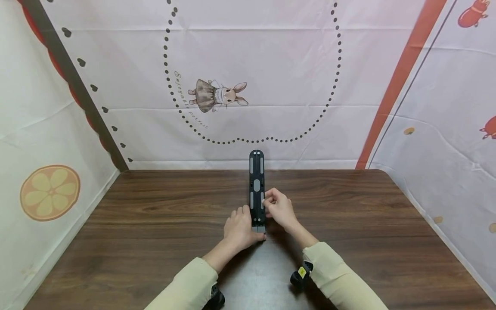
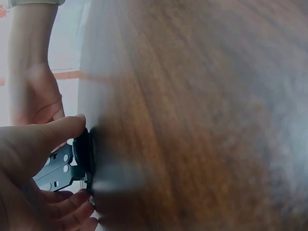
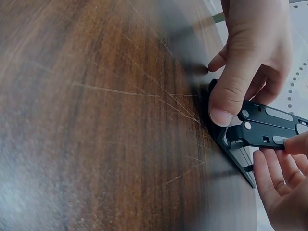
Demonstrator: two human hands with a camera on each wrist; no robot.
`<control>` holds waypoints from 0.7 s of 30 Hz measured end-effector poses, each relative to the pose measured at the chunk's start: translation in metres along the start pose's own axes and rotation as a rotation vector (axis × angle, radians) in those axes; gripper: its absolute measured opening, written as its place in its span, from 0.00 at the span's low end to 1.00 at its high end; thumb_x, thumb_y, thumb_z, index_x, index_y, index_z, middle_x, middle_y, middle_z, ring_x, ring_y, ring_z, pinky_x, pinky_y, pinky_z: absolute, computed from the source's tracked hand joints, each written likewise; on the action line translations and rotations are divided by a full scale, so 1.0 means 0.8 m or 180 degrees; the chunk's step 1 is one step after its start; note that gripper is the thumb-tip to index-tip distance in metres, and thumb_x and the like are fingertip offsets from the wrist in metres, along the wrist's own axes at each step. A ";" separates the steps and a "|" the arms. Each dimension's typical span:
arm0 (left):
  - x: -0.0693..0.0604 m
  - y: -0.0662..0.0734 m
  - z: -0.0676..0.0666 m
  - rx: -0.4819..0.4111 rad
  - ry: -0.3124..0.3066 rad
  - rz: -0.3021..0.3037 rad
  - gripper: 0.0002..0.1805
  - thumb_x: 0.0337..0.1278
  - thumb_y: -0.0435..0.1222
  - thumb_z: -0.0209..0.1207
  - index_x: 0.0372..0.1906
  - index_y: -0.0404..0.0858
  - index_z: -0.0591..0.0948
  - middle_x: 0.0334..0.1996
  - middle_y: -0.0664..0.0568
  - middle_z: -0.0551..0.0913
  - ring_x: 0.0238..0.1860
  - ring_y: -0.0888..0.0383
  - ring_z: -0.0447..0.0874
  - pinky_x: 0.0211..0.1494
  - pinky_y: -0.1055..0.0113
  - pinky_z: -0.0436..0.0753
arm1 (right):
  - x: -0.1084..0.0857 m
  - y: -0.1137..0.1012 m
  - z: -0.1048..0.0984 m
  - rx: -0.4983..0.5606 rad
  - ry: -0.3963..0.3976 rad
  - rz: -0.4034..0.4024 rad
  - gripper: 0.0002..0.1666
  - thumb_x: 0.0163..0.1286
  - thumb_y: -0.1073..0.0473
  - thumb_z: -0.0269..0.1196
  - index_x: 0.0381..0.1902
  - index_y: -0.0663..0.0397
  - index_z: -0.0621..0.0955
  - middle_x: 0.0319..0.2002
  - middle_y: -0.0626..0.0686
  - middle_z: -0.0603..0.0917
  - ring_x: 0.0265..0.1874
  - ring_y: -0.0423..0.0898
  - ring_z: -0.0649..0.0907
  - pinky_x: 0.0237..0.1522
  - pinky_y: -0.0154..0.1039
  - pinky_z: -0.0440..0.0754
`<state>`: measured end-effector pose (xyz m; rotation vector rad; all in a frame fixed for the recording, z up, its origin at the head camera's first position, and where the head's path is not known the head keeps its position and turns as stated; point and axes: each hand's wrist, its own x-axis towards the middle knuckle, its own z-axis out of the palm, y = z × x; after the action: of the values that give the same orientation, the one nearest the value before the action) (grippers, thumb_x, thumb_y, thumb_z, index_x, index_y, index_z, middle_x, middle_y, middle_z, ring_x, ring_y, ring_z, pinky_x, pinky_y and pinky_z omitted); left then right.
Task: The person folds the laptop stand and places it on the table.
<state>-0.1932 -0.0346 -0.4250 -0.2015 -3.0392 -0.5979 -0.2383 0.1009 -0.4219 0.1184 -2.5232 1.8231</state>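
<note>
A long black folding stand (image 1: pixel 256 185) with grey pads and a rounded top stands upright on the table. My left hand (image 1: pixel 239 230) grips it at the bottom, the thumb across the foot and the fingers along the left side. In the right wrist view, that thumb presses on the black foot (image 3: pixel 243 169), which angles out from the hinged bars. My right hand (image 1: pixel 280 209) pinches the stand's right edge at about mid-height between thumb and fingers. In the left wrist view, the lower end of the stand (image 2: pixel 57 166) shows between the left thumb and fingers.
The brown wood-grain table (image 1: pixel 162 202) reaches back to a white printed cloth (image 1: pixel 286 77) behind and at both sides. A black wrist camera (image 1: pixel 301 274) hangs at the right sleeve, and another (image 1: pixel 215 298) at the left sleeve.
</note>
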 end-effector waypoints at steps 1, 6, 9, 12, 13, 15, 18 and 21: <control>0.000 -0.001 0.000 -0.0013 -0.0006 -0.0010 0.42 0.23 0.57 0.73 0.44 0.36 0.69 0.35 0.48 0.74 0.37 0.51 0.71 0.38 0.57 0.73 | 0.000 0.000 0.001 0.0013 -0.0009 0.0006 0.07 0.63 0.66 0.58 0.40 0.58 0.78 0.28 0.58 0.80 0.23 0.44 0.81 0.29 0.46 0.83; -0.002 -0.006 -0.004 -0.0054 -0.0007 -0.0004 0.42 0.24 0.55 0.73 0.46 0.35 0.69 0.34 0.48 0.74 0.37 0.51 0.72 0.39 0.56 0.74 | -0.001 -0.002 0.005 0.0031 -0.0054 0.0034 0.09 0.64 0.66 0.58 0.42 0.61 0.77 0.30 0.59 0.81 0.24 0.47 0.81 0.28 0.45 0.83; -0.002 -0.008 -0.005 -0.0052 -0.0016 -0.0002 0.42 0.24 0.54 0.73 0.47 0.35 0.70 0.35 0.47 0.75 0.38 0.50 0.73 0.39 0.56 0.75 | -0.001 -0.002 0.006 0.0033 -0.0051 0.0042 0.09 0.64 0.66 0.58 0.42 0.62 0.77 0.30 0.60 0.81 0.24 0.47 0.82 0.28 0.44 0.83; -0.002 -0.009 -0.007 -0.0040 -0.0027 -0.0006 0.42 0.26 0.54 0.73 0.49 0.34 0.71 0.36 0.46 0.77 0.39 0.50 0.74 0.41 0.56 0.76 | -0.001 -0.001 0.007 0.0048 -0.0025 0.0022 0.09 0.63 0.66 0.58 0.42 0.63 0.76 0.29 0.59 0.81 0.24 0.48 0.82 0.27 0.43 0.83; -0.002 -0.009 -0.007 -0.0039 -0.0025 -0.0005 0.43 0.26 0.54 0.73 0.49 0.34 0.71 0.36 0.46 0.77 0.39 0.50 0.74 0.41 0.56 0.76 | -0.001 -0.002 0.007 0.0045 -0.0022 0.0022 0.09 0.63 0.66 0.58 0.42 0.63 0.76 0.29 0.59 0.81 0.25 0.49 0.82 0.27 0.44 0.83; -0.002 -0.010 -0.007 -0.0045 -0.0027 -0.0007 0.43 0.26 0.53 0.73 0.50 0.34 0.72 0.36 0.45 0.77 0.39 0.50 0.75 0.42 0.56 0.76 | -0.002 -0.002 0.008 0.0046 -0.0020 0.0033 0.09 0.63 0.66 0.58 0.41 0.63 0.76 0.28 0.57 0.81 0.26 0.50 0.82 0.28 0.44 0.83; -0.003 -0.011 -0.008 -0.0084 -0.0028 -0.0013 0.43 0.26 0.52 0.74 0.51 0.33 0.72 0.36 0.45 0.78 0.38 0.50 0.75 0.42 0.56 0.76 | -0.003 -0.003 0.008 0.0061 -0.0036 0.0066 0.09 0.63 0.65 0.58 0.41 0.62 0.76 0.28 0.56 0.81 0.25 0.48 0.82 0.29 0.46 0.83; -0.004 -0.015 -0.011 -0.0142 -0.0030 -0.0047 0.42 0.26 0.50 0.74 0.50 0.32 0.72 0.35 0.46 0.78 0.37 0.51 0.75 0.41 0.57 0.76 | -0.003 -0.004 0.010 0.0073 -0.0070 0.0086 0.09 0.63 0.65 0.59 0.41 0.62 0.76 0.29 0.56 0.81 0.25 0.47 0.83 0.30 0.47 0.83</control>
<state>-0.1916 -0.0489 -0.4217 -0.1839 -3.0410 -0.6683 -0.2353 0.0927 -0.4213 0.1061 -2.5314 1.8712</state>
